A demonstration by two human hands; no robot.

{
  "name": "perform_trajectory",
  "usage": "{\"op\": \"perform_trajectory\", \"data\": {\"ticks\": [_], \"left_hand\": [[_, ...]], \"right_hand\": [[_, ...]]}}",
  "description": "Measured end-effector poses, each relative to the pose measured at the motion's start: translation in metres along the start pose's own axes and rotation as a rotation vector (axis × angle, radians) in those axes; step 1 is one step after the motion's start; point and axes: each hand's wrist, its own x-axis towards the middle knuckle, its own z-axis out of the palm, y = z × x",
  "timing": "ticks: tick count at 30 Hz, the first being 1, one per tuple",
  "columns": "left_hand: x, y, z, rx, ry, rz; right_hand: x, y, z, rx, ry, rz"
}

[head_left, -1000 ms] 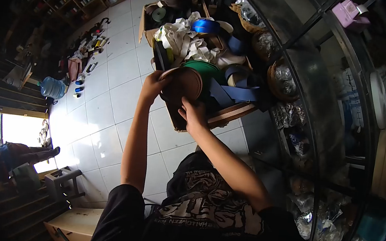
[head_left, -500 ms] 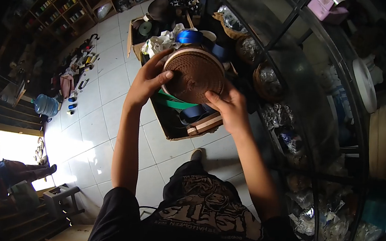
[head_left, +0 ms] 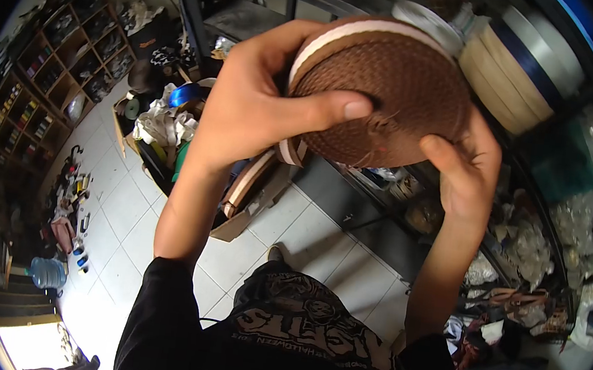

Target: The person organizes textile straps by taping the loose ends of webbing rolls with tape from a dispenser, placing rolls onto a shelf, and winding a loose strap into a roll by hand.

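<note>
Gripping the brown webbing roll [head_left: 413, 74] from both sides, the left hand [head_left: 258, 101] and right hand [head_left: 470, 167] have raised it away from the box [head_left: 238, 228], coiled face showing.

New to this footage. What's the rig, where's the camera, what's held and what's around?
No machine here: just a person's two bare hands, seen by one camera worn on the head, looking forward and down. The left hand and right hand hold a coiled brown roll of strap, pale-striped around its side, thumbs toward the wearer. Below is the tiled floor. Partly behind the left forearm, a box holds more straps; farther left is a blue water bottle.
</note>
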Motion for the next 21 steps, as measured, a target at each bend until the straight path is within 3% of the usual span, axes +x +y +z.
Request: {"op": "perform_trajectory", "data": {"ticks": [3, 6, 10, 12, 15, 19, 21], "left_hand": [[-0.003, 0.004, 0.059, -0.170, 0.014, -0.024], [-0.014, -0.014, 0.114, -0.384, 0.004, -0.083], [-0.042, -0.023, 0.179, -0.564, -0.030, -0.223], [-0.054, -0.023, 0.203, -0.659, -0.006, -0.274], [-0.067, -0.026, 0.225, -0.691, 0.011, -0.299], [-0.073, -0.031, 0.240, -0.719, 0.004, -0.315], [-0.076, -0.036, 0.246, -0.726, 0.004, -0.311]], "right_hand": [[-0.040, -0.014, -0.030, 0.186, 0.090, -0.122], [-0.118, 0.003, -0.064, 0.172, 0.021, 0.085], [-0.168, -0.005, -0.045, 0.105, 0.047, 0.132], [-0.189, -0.013, -0.052, -0.151, -0.056, 0.232], [-0.206, -0.038, -0.051, -0.385, -0.078, 0.613], [-0.239, -0.039, -0.037, -0.805, 0.132, 0.233], [-0.253, -0.033, -0.031, -0.937, 0.151, 0.236]]}}
